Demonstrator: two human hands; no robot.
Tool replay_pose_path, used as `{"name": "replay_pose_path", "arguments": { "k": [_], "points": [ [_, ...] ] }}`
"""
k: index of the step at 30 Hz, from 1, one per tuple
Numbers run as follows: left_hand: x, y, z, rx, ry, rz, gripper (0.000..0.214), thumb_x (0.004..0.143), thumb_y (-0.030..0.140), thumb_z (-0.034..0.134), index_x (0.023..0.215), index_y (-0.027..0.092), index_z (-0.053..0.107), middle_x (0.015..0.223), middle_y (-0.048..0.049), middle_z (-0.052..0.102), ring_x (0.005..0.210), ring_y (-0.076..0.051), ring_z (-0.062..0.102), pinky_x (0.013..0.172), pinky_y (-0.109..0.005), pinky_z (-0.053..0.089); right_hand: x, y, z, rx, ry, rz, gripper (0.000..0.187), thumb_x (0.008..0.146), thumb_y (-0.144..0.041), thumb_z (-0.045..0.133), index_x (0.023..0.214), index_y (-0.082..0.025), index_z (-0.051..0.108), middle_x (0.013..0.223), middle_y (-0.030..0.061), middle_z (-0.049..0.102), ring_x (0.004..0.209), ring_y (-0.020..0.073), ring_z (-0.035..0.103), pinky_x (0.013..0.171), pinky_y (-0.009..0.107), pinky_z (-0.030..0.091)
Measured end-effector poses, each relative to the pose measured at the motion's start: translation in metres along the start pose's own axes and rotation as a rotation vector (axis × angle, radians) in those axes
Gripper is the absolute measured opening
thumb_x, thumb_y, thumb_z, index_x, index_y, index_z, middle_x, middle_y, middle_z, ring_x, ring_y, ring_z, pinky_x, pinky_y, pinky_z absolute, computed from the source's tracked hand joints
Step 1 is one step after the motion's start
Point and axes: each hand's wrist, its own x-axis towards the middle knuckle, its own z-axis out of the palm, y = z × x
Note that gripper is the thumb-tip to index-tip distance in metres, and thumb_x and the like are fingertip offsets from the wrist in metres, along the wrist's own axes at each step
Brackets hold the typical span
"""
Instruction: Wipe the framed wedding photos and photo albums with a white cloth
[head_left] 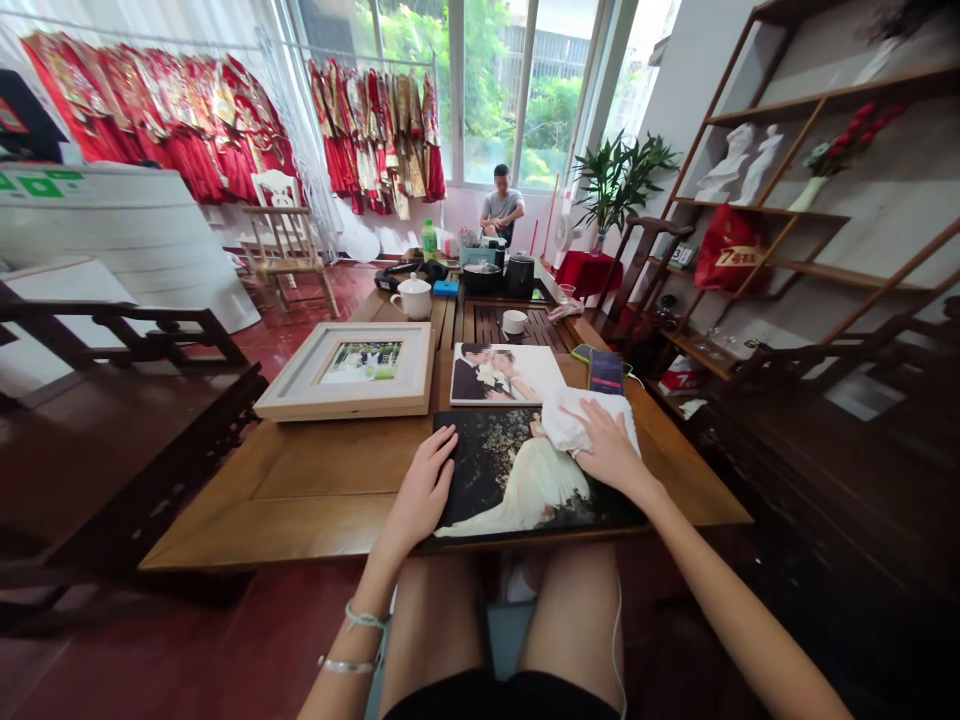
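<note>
A dark photo panel point(487, 470), printed with a figure in a long pale gown, lies flat at the table's near edge. My left hand point(431, 480) rests along its left edge, fingers stretched out and lying on the border. A white cloth point(562, 418) is bunched over the panel's upper right corner, and my right hand point(604, 445) presses on it with the fingers partly sunk in its folds. Just beyond is a lighter photo panel point(544, 370) of a couple. To the left lies a thick, pale-framed picture point(292, 400).
The wooden table point(300, 500) also carries a phone point(605, 372), a small white cup point(514, 321), a lidded white teapot point(413, 297) and a black kettle point(519, 273). Across the table sits a person point(501, 208). Dark wooden chairs point(112, 440) flank the left side.
</note>
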Motion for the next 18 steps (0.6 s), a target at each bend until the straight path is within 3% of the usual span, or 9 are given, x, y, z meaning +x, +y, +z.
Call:
{"name": "replay_pose_path", "arguments": {
  "k": [2,5,7,11,14,18],
  "points": [
    [0.000,0.000,0.000,0.005,-0.006,-0.001,0.040,0.094,0.026,0.040,0.131,0.020,0.054,0.144,-0.0107,0.047,0.137,-0.022,0.039,0.117,-0.049,0.026,-0.003,-0.010,0.000,-0.009,-0.005,-0.016,0.067,0.075,-0.017,0.053,0.142,-0.018,0.044,0.151,0.0183,0.033,0.141,0.0413,0.019,0.107,0.070,0.011],
    [0.001,-0.001,0.000,0.006,-0.003,0.000,0.040,0.094,0.026,0.040,0.131,0.020,0.055,0.144,-0.0108,0.047,0.137,-0.022,0.039,0.117,-0.048,0.026,-0.022,-0.047,0.001,0.007,-0.040,-0.113,0.076,0.071,-0.016,0.054,0.145,-0.019,0.039,0.153,0.0175,0.030,0.142,0.0400,0.015,0.110,0.067,0.007],
    [0.001,-0.001,0.000,0.000,0.001,-0.001,0.040,0.094,0.026,0.040,0.130,0.019,0.055,0.143,-0.0112,0.047,0.136,-0.022,0.039,0.117,-0.048,0.027,-0.041,-0.078,0.002,0.034,-0.087,-0.234,0.082,0.067,-0.017,0.056,0.146,-0.023,0.036,0.155,0.0132,0.028,0.144,0.0367,0.011,0.112,0.064,0.004],
    [0.001,-0.001,-0.001,-0.016,-0.018,-0.013,0.040,0.093,0.026,0.040,0.130,0.019,0.055,0.144,-0.0122,0.047,0.136,-0.023,0.039,0.116,-0.049,0.028,-0.073,-0.119,0.000,0.136,-0.198,-0.515,0.088,0.066,-0.022,0.057,0.149,-0.020,0.028,0.157,0.0124,0.021,0.144,0.0379,0.004,0.112,0.063,-0.004],
    [0.001,-0.002,0.000,-0.012,-0.023,-0.020,0.041,0.093,0.025,0.040,0.130,0.018,0.055,0.144,-0.0122,0.047,0.137,-0.023,0.039,0.116,-0.049,0.027,-0.075,-0.113,-0.002,0.166,-0.212,-0.483,0.085,0.067,-0.017,0.054,0.148,-0.021,0.031,0.156,0.0091,0.026,0.145,0.0346,0.009,0.115,0.057,-0.002],
    [0.001,-0.002,0.001,-0.004,-0.004,-0.013,0.040,0.094,0.025,0.039,0.130,0.017,0.055,0.144,-0.0122,0.047,0.137,-0.022,0.039,0.117,-0.049,0.026,-0.042,-0.070,-0.003,0.089,-0.145,-0.247,0.081,0.067,-0.012,0.050,0.146,-0.021,0.036,0.154,0.0076,0.030,0.144,0.0312,0.016,0.115,0.059,0.006]
  ]
}}
